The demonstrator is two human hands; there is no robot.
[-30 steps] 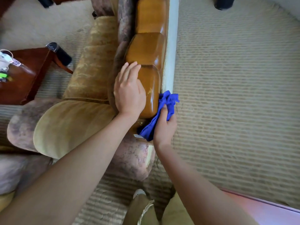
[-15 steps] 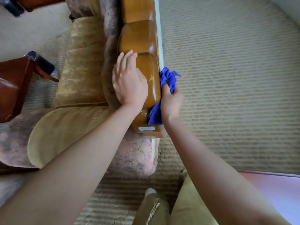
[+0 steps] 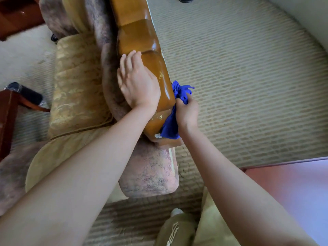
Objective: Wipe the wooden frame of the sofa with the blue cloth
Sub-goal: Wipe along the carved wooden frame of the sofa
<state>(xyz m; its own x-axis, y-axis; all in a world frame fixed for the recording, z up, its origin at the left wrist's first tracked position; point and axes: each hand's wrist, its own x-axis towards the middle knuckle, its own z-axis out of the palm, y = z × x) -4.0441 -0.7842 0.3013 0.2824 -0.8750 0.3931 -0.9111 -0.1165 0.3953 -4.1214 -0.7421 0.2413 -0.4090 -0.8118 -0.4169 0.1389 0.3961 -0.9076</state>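
The glossy brown wooden frame (image 3: 142,41) runs along the top of the sofa back, from the upper middle down to the centre. My left hand (image 3: 137,84) lies flat on its near segment, fingers straight and pointing up. My right hand (image 3: 187,112) grips the bunched blue cloth (image 3: 170,126) and presses it against the frame's right side near its lower end. A tuft of cloth sticks out above my fingers. The fingertips of my right hand are hidden in the cloth.
Gold cushions (image 3: 76,82) and mottled pinkish upholstery (image 3: 150,174) lie left of and below the frame. A dark red wooden table (image 3: 8,112) stands at the left edge. Ribbed beige carpet (image 3: 239,77) spreads to the right. My trouser leg (image 3: 174,229) shows at the bottom.
My right hand slid the blue cloth along the right side of the frame, up from its low end. My left hand stayed flat on the wood. The view tilted, so the frame now slants.
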